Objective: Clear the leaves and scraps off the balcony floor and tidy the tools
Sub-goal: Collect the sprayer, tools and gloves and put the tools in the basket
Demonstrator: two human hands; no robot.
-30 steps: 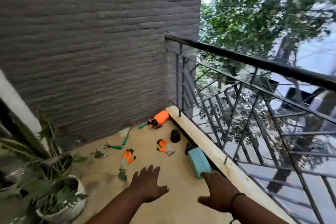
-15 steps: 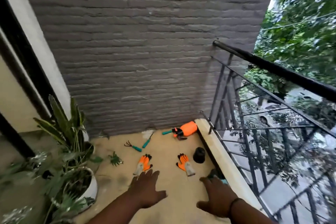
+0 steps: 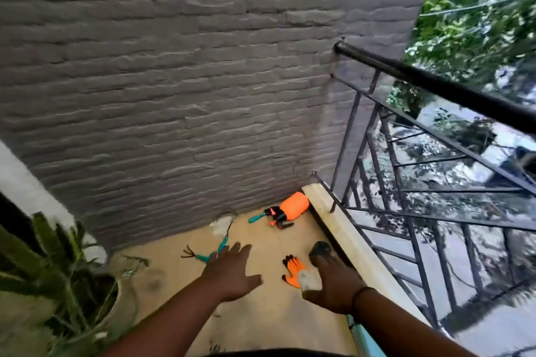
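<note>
Both hands are stretched out over the balcony floor (image 3: 269, 319) with nothing picked up yet, so this reads as the reach that opens the tidying. The left hand (image 3: 229, 272) has its fingers (image 3: 236, 251) straight and spread, holding nothing. The right hand (image 3: 333, 284) also looks flat and empty, though its fingertips blur into the dark pot (image 3: 319, 249) just beyond them, so I cannot tell whether they touch it.

The tools lie ahead of the fingers. A small hand rake with a teal handle (image 3: 194, 254) sits just past the left fingertips, a second teal-handled tool (image 3: 224, 240) beside it. An orange garden glove (image 3: 295, 271) lies between the two hands, close to the right thumb. Farther off, against the brick wall (image 3: 174, 95), an orange sprayer (image 3: 291, 207) lies on its side with another teal tool (image 3: 256, 217) next to it.

The next move probably calls for lowering a hand and closing the fingers round the nearest item, rake or glove.

Leaf scraps (image 3: 135, 261) show faintly left of the left hand, near the potted plant (image 3: 66, 284); motion blur keeps them vague. Whatever lies under the hands is hidden, and a teal object (image 3: 365, 339) at the bottom edge is cut off by the right forearm.
</note>
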